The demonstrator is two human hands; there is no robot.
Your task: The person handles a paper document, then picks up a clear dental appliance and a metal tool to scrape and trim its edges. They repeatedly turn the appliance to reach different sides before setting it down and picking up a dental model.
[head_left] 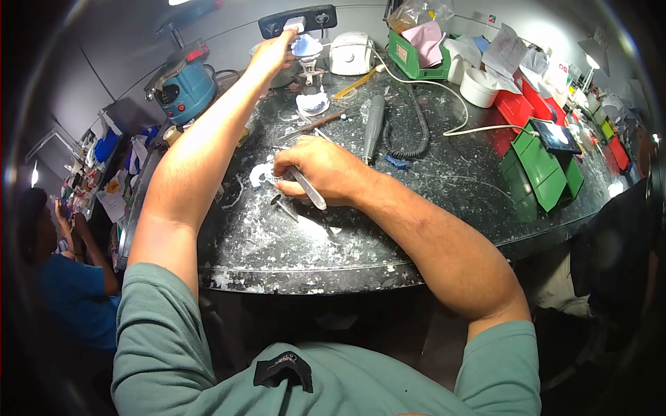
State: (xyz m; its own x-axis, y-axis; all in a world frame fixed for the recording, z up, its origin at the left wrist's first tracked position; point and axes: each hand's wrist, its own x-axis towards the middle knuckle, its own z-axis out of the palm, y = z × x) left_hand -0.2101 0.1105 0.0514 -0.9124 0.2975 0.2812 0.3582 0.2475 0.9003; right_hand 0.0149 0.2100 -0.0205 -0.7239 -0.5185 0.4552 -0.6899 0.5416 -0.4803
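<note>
My left hand (272, 57) reaches to the back of the dark bench, its fingers at a white plug (294, 25) on the black socket strip (316, 19). Just right of that hand stands a blue-and-white dental model (306, 47) on a metal stand. Near the middle of the bench, my right hand (316, 168) is closed around a metal tool with a flat grey handle (310, 188). A white horseshoe-shaped piece (261, 176) lies beside its fingertips. Behind that hand sits another white model (312, 104).
A grey handpiece (374, 128) with a coiled cord lies right of centre. A blue machine (182, 87) stands at the back left. Green bins (544, 170), a white bowl (479, 88) and a phone (555, 136) are at the right. A co-worker (73, 277) sits at the far left.
</note>
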